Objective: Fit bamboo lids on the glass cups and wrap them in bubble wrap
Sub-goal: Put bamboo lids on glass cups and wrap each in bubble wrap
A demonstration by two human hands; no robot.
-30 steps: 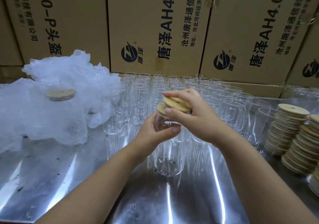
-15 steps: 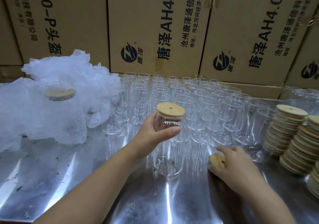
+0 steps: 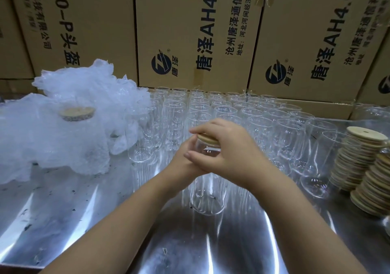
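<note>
1. The right hand (image 3: pixel 228 153) clasps the round bamboo lid (image 3: pixel 207 139), hiding most of it. The half-covered left hand (image 3: pixel 182 162) grips the clear ribbed glass cup (image 3: pixel 207 197) mid-desk.
2. Rows of clear glass cups (image 3: pixel 263 123) crowd behind it on the shiny metal desk (image 3: pixel 190 242).
3. Stacked bamboo lids (image 3: pixel 358 159) are cut off at the right edge; crumpled bubble wrap (image 3: pixel 63 142) fills the left.

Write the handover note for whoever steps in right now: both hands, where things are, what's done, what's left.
Left hand grips the glass cup just below its rim.
Right hand grips the bamboo lid on that cup's mouth; whether it is fully seated cannot be told.
Bare cups stand in rows behind, lid stacks at right, bubble wrap at left.
Done: one lidded cup sits in the wrap.
Left: wrap this cup, then lid and wrap the rest.
</note>
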